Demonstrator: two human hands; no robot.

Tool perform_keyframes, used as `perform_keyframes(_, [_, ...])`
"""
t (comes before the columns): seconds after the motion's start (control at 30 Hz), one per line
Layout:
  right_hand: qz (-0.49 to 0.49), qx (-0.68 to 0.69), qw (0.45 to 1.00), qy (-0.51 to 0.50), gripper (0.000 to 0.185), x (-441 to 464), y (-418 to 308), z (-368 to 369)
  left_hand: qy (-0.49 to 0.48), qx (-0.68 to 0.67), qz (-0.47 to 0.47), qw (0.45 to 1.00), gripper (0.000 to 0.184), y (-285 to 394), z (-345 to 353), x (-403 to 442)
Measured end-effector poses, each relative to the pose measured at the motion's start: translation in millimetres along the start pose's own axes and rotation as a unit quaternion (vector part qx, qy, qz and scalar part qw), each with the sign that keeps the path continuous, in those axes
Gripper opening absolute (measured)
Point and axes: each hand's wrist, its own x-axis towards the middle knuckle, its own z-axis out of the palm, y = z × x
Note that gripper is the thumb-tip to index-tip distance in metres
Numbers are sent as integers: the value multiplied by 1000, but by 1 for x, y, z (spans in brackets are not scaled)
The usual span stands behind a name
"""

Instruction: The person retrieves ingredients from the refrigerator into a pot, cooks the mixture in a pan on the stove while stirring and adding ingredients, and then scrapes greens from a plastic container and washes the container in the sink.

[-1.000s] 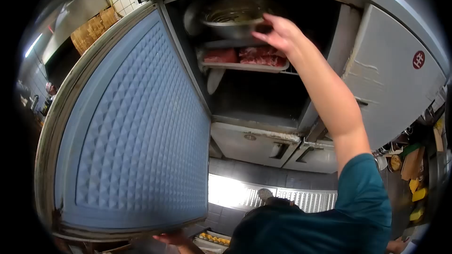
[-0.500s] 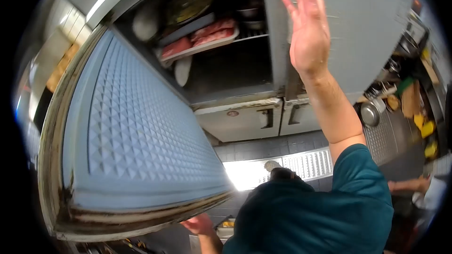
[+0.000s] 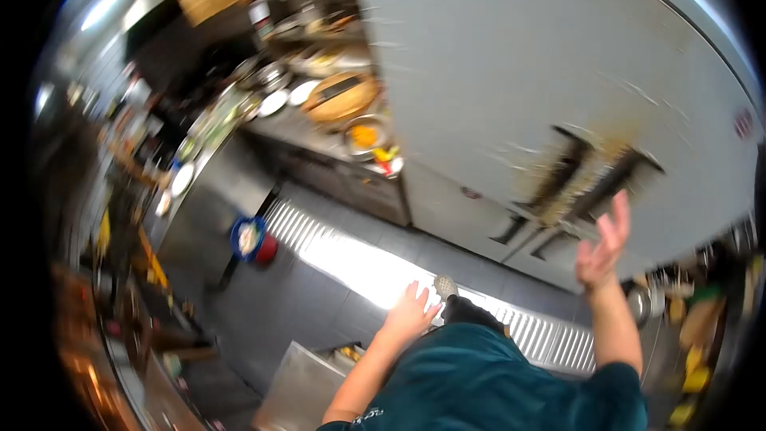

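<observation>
The tall grey fridge (image 3: 479, 72) has its doors closed, with two dark upright handles (image 3: 590, 175) side by side. My right hand (image 3: 605, 247) is raised in front of the doors, below the right handle, fingers apart and holding nothing. Lower down, over the floor, my left hand (image 3: 411, 315) is empty with its fingers spread. Both hands look slightly blurred. The inside of the fridge is hidden behind the doors.
A counter at the upper left holds a round wooden board (image 3: 343, 100) with a dark knife and a bowl of orange food (image 3: 365, 136). A blue-rimmed bucket (image 3: 249, 239) stands on the floor near a metal drain grate (image 3: 303, 227). Pans hang low at the right.
The blue-lined fridge door has swung shut, hiding the meat tray and bowl. My right hand has come down and my left hand has moved in before my body. The view has turned.
</observation>
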Motion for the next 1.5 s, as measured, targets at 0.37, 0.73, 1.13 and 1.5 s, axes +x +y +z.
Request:
perform_keyframes(0.37, [109, 46, 413, -903, 58, -241, -14, 209, -24, 44, -462, 885, 59, -201, 46, -158])
perform_keyframes(0.73, [669, 458, 505, -296, 51, -106, -15, 608, 95, -97, -530, 837, 55, -299, -35, -98])
perform_keyframes(1.13, [715, 390, 435, -383, 25, -32, -80, 714, 71, -173, -633, 751, 56, -391, -72, -127])
perform_keyframes(1.5, [623, 338, 468, -527, 21, -10, -263, 707, 80, -320, -666, 669, 52, -561, -46, -231])
